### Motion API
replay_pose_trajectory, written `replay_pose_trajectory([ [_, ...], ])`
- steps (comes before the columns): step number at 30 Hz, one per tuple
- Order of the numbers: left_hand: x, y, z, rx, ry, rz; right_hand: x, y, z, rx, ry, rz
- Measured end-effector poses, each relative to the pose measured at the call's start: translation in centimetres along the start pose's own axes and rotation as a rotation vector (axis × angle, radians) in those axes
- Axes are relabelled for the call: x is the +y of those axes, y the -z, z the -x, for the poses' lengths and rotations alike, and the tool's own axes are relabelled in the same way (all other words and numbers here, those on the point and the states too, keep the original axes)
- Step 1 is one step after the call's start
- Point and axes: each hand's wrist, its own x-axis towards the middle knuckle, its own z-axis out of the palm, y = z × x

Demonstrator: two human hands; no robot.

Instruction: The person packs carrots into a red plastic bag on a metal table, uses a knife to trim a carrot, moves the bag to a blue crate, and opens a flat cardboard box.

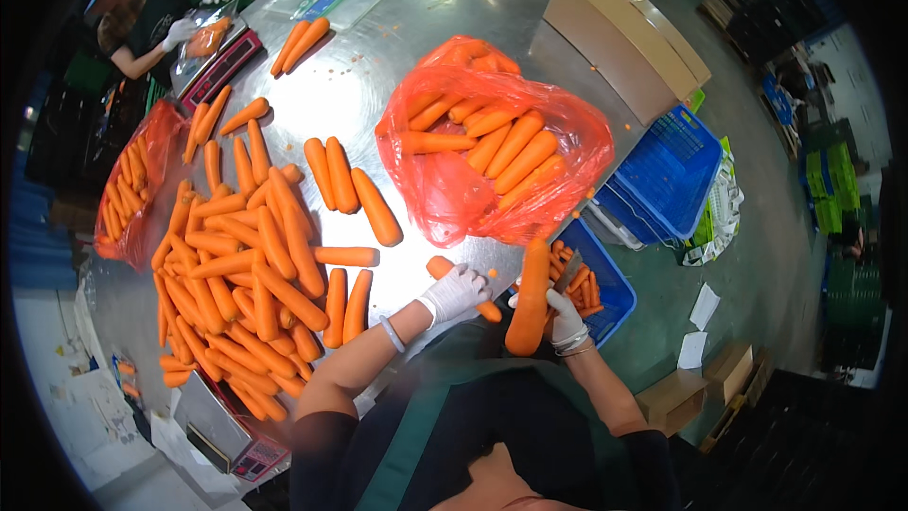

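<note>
My left hand point(456, 294), in a white glove, is closed around a carrot point(440, 267) at the near edge of the metal table point(418, 227). My right hand point(565, 319), also gloved, holds a knife point(567, 271) with its blade pointing up. A large carrot point(528, 298) stands in front of that hand, partly covering it; whether the fingers grip it too, I cannot tell. A big heap of carrots point(248, 277) lies on the left, with several loose ones beside it. An open red plastic bag of carrots point(496, 142) lies beyond my hands.
A blue crate point(617, 298) with carrot pieces is below the table's right edge. Blue baskets point(667, 170) and a cardboard box point(624, 42) are farther right. Scales point(220, 71) stand far left, where a co-worker's gloved hands point(181, 32) hold a bag. Another scale point(259, 455) is near left.
</note>
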Motion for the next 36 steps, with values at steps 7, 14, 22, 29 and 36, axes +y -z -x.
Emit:
replay_pose_trajectory([
  [7, 3.9, 10.1, 4.2, 0.454, 0.351, 1.788, -0.2, -2.2, 1.4, 0.034, 0.072, 0.311],
  [14, 6.4, 13.1, 5.9, 0.319, 0.344, 1.645, 2.1, -7.2, 1.7, -0.096, 0.128, 0.704],
  [22, 8.9, 13.0, 7.5, 0.461, 0.505, 0.367, 0.1, -10.1, 5.6, 0.011, 0.743, 1.603],
  [29, 10.3, 13.4, 8.7, 0.421, 0.440, 0.450, 2.9, -6.6, 4.7, 0.259, 0.725, 1.494],
  [36, 10.8, 13.7, 9.2, 0.572, 0.296, 0.472, 2.8, -6.7, 4.3, 0.243, 0.521, 1.570],
])
